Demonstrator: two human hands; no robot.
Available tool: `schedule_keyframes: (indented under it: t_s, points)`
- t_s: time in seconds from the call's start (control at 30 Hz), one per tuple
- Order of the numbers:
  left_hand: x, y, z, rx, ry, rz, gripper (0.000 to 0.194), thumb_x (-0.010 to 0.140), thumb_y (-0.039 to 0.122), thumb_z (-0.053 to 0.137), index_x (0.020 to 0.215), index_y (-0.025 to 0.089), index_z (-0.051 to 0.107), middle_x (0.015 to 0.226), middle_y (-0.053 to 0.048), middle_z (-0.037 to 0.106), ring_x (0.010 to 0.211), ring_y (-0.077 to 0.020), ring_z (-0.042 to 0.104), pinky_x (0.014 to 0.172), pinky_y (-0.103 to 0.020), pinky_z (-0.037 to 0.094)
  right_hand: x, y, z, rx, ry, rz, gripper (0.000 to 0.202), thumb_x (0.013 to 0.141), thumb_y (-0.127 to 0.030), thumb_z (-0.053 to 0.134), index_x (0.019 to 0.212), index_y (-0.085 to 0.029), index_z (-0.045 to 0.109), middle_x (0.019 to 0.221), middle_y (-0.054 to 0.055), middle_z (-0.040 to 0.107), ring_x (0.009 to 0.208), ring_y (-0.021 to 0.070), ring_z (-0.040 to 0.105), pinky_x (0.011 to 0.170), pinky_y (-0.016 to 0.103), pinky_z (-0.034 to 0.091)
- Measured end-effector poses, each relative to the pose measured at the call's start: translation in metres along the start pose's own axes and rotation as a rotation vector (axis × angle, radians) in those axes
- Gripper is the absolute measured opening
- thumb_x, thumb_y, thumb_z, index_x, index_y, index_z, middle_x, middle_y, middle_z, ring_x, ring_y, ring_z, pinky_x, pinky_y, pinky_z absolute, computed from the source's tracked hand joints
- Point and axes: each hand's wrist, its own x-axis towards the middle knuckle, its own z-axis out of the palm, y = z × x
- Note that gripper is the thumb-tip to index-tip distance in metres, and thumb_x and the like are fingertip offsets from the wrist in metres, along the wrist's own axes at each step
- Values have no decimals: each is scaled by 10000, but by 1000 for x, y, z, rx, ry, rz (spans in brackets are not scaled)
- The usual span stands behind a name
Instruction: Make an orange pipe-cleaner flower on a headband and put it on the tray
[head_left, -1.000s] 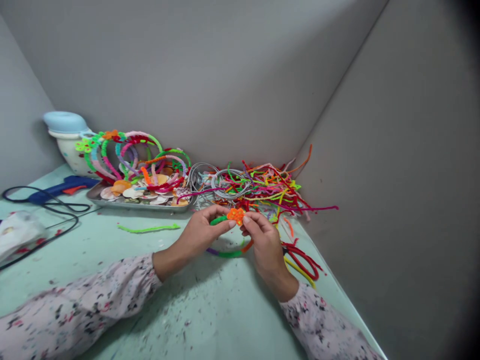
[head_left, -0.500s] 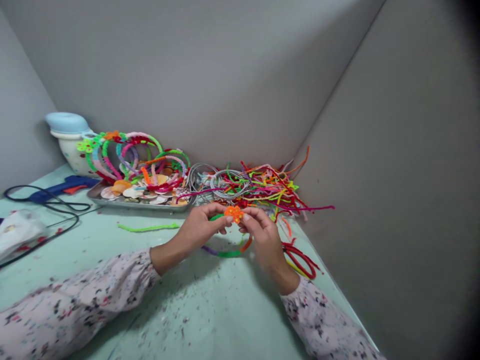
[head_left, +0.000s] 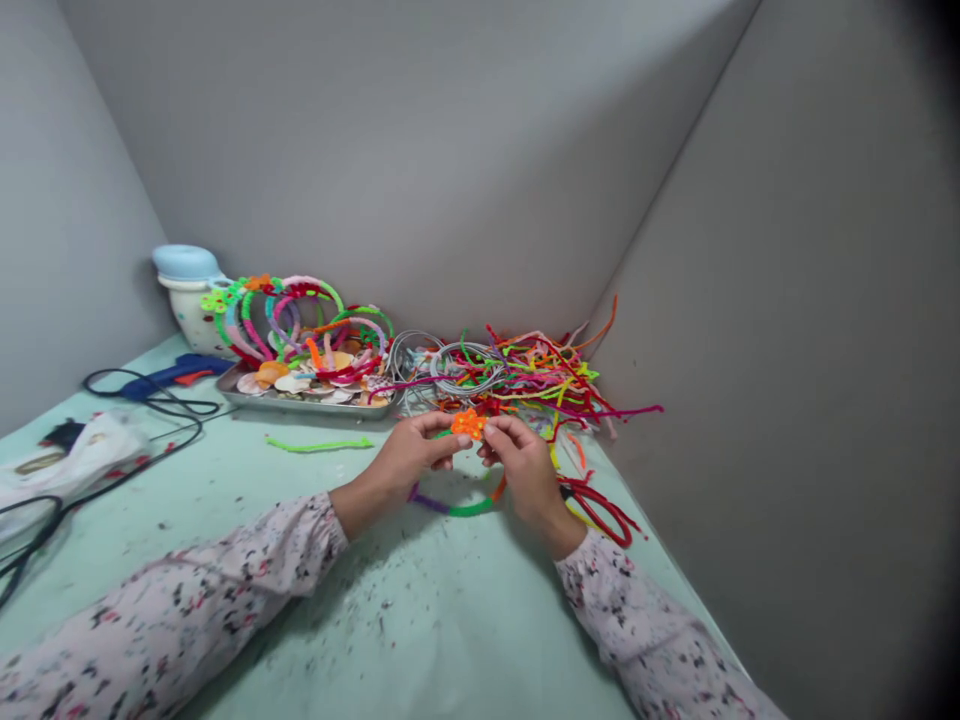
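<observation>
Near the middle of the view, a ring wrapped in pipe cleaner [head_left: 471, 508], with purple, green and orange stretches, hangs between my hands. An orange pipe-cleaner flower [head_left: 469, 424] sits at its top. My left hand [head_left: 405, 458] is closed on the ring's green part, its thumb against the flower's left side. On the flower's right edge, thumb and fingers of my right hand [head_left: 531, 478] pinch it. The ring's sides are partly hidden behind my fingers.
Finished rings and seashells fill a metal tray [head_left: 307, 403]. To its right lie wire coils [head_left: 469, 368] and a heap of pipe cleaners [head_left: 547, 365]. A blue glue gun [head_left: 176, 375], black cable [head_left: 161, 455], lidded container [head_left: 195, 300] and red-handled tool [head_left: 604, 510] are also on the table.
The view has turned slightly left, showing more of the cable and white bag. Both hands keep hold of the ring and flower, nearly unmoved.
</observation>
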Motion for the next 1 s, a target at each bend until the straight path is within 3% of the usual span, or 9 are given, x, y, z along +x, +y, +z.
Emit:
schedule_keyframes:
  t_s: [0.2, 0.33, 0.7, 1.0]
  points:
    - [-16, 10, 10, 65, 24, 46, 382, 635, 394, 741, 924, 159, 656, 639, 37, 557, 459, -49, 373, 447, -203, 283, -5, -15, -6, -164, -4, -283, 198, 820, -344, 574, 923, -202, 665, 929, 49, 644, 854, 186, 600, 763, 322, 481]
    - [-22, 22, 17, 132, 5, 32, 340, 657, 394, 720, 900, 164, 661, 602, 55, 521, 445, -48, 360, 438, -203, 293, -4, -29, -7, -233, 4, -357, 130, 811, -304, 588, 822, -200, 666, 851, 37, 626, 809, 177, 591, 734, 304, 472]
    - [-23, 19, 18, 114, 32, 52, 323, 637, 421, 728, 828, 168, 664, 608, 39, 525, 457, -53, 340, 433, -201, 269, -12, -40, 1, -44, 35, -118, 154, 777, -326, 594, 768, -182, 647, 741, 6, 630, 696, 153, 557, 659, 274, 439]
    - [-22, 18, 17, 67, 39, 60, 301, 644, 391, 722, 844, 170, 679, 588, 46, 514, 460, -56, 342, 444, -209, 274, -10, -27, 2, 134, 27, 0, 158, 776, -342, 603, 788, -189, 640, 702, -14, 601, 641, 128, 519, 636, 260, 416]
